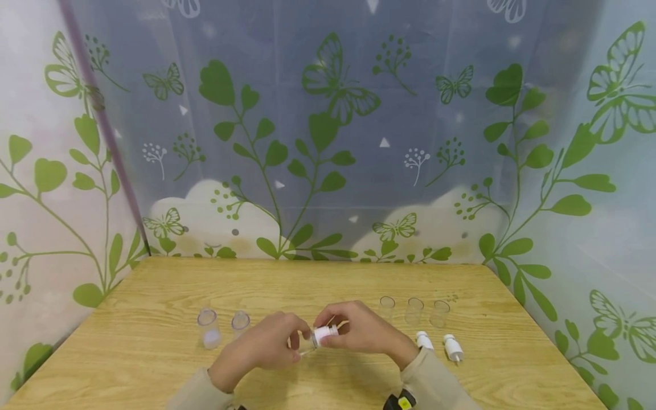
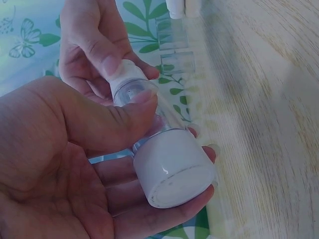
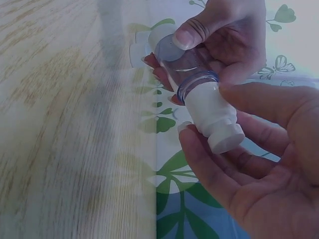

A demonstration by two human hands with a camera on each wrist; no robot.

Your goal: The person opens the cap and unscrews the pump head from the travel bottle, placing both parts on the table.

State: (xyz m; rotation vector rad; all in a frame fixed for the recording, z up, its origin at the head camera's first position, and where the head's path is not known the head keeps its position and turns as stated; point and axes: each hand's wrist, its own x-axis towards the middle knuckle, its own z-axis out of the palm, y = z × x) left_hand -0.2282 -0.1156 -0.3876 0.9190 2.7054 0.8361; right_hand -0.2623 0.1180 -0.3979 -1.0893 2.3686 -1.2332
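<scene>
Over the near middle of the table, my left hand (image 1: 269,341) grips a small clear bottle (image 3: 187,62), its thumb across the see-through wall. In the left wrist view the bottle's white base (image 2: 174,169) tilts toward the camera, with fingers curled under it. My right hand (image 1: 359,327) pinches a white pump top (image 3: 212,107) between thumb and fingers. The pump top sits at the bottle's blue-edged mouth, in line with the body. Inside the bottle, part of the view is hidden by the left thumb.
Left of the hands stand two clear bottles, one (image 1: 208,319) beside the other (image 1: 240,320). On the right are three clear caps (image 1: 414,311) in a row. Nearer lie two white pump tops (image 1: 453,348), one partly behind the right wrist. A patterned curtain (image 1: 307,171) borders the table (image 1: 328,279).
</scene>
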